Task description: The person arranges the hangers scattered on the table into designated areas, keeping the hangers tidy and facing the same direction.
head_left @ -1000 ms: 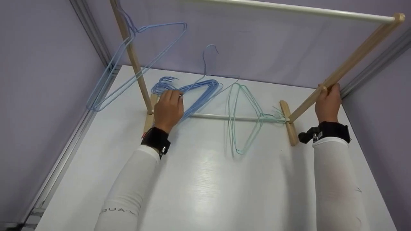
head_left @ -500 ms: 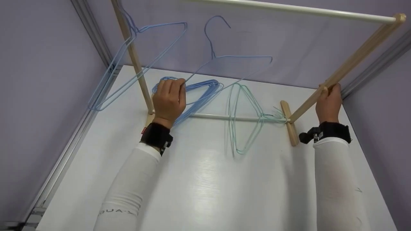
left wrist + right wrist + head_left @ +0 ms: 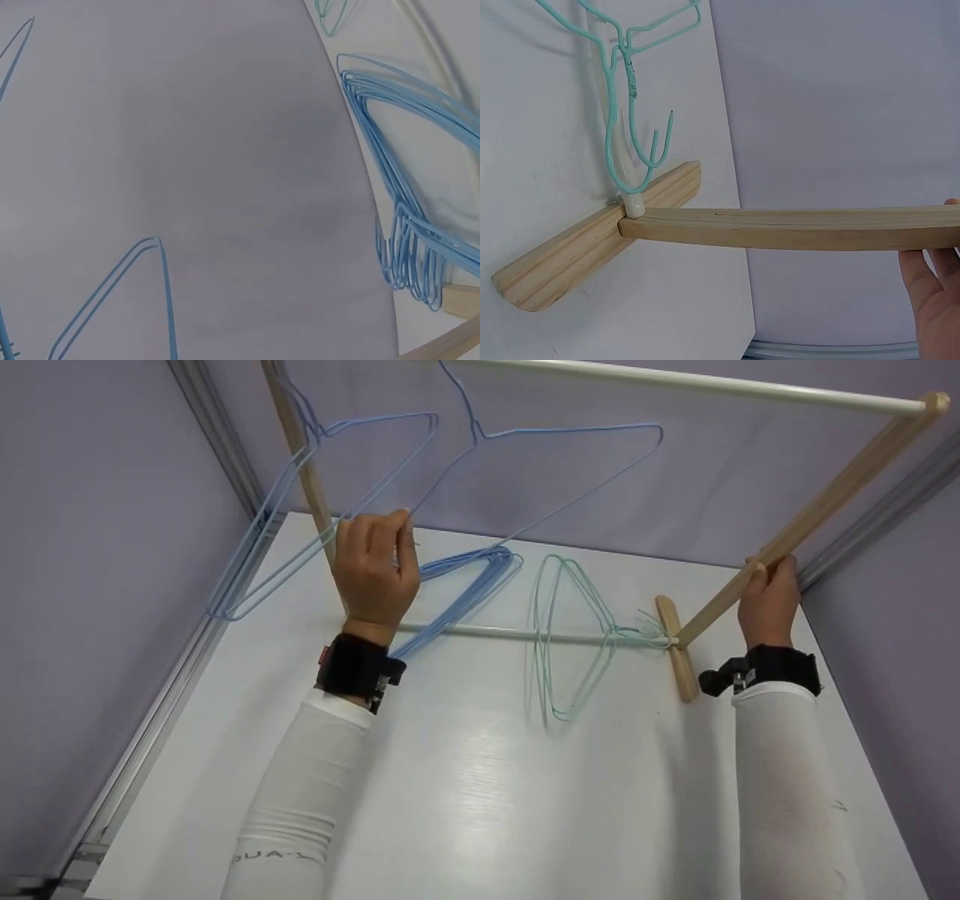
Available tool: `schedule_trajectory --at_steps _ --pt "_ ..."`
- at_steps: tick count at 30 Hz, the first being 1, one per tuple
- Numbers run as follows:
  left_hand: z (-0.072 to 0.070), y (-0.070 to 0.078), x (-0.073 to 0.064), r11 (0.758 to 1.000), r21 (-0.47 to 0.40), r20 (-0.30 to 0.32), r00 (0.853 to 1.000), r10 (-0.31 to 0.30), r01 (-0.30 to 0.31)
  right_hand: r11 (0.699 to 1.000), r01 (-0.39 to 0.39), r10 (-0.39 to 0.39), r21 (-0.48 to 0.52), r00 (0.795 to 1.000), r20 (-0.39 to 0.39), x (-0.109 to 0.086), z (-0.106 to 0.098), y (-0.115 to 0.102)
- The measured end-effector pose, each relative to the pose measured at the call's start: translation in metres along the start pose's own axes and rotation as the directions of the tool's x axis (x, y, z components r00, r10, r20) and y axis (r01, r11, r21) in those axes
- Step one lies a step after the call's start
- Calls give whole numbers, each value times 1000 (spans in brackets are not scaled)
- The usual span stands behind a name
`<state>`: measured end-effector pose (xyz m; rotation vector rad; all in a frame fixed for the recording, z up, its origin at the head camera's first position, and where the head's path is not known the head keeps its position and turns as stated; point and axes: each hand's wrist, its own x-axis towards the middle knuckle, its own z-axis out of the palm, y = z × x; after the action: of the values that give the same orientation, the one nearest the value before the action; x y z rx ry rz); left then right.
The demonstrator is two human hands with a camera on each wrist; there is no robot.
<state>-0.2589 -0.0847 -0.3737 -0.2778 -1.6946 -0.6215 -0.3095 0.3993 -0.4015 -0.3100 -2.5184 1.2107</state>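
My left hand (image 3: 375,566) pinches one blue wire hanger (image 3: 577,430) by its left shoulder and holds it up in front of the wall. The top of its hook passes out of the head view near the rack's white top bar (image 3: 697,383). Below it, a stack of blue wire hangers (image 3: 469,600) lies over the lower bar; its bunched hooks (image 3: 412,259) show in the left wrist view. My right hand (image 3: 769,604) grips the rack's right wooden upright (image 3: 832,495), thumb in front.
At the left upright (image 3: 311,487) hang a couple of blue hangers (image 3: 386,418), hook tops unseen. Several green hangers (image 3: 592,591) lie across the lower white bar (image 3: 495,631), hooks by the right wooden foot (image 3: 547,274). Walls enclose the white table (image 3: 480,780) behind and at both sides.
My left hand has lifted the blue hanger from above the stack, up and slightly left, until its hook reaches the top of the view. My right hand stays on the upright.
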Motion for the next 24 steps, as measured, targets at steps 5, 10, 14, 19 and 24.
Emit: schedule_trajectory --at_steps 5,10,14,19,24 --pt "-6 1 10 999 14 -34 999 -34 35 1000 9 -9 6 1000 -2 0 0 -1" --pt "-13 -3 14 996 40 -29 997 -78 79 1000 9 -9 0 1000 -6 -1 1 0" --pt "-16 -7 16 992 57 -31 994 -108 109 1000 -5 5 5 1000 -6 0 1 0" --pt "-22 -14 17 983 87 -17 986 -164 165 1000 6 -5 13 1000 -12 0 1 -1" --pt "-30 -22 15 969 112 6 974 -224 222 1000 7 -6 18 1000 -9 -3 1 -1"
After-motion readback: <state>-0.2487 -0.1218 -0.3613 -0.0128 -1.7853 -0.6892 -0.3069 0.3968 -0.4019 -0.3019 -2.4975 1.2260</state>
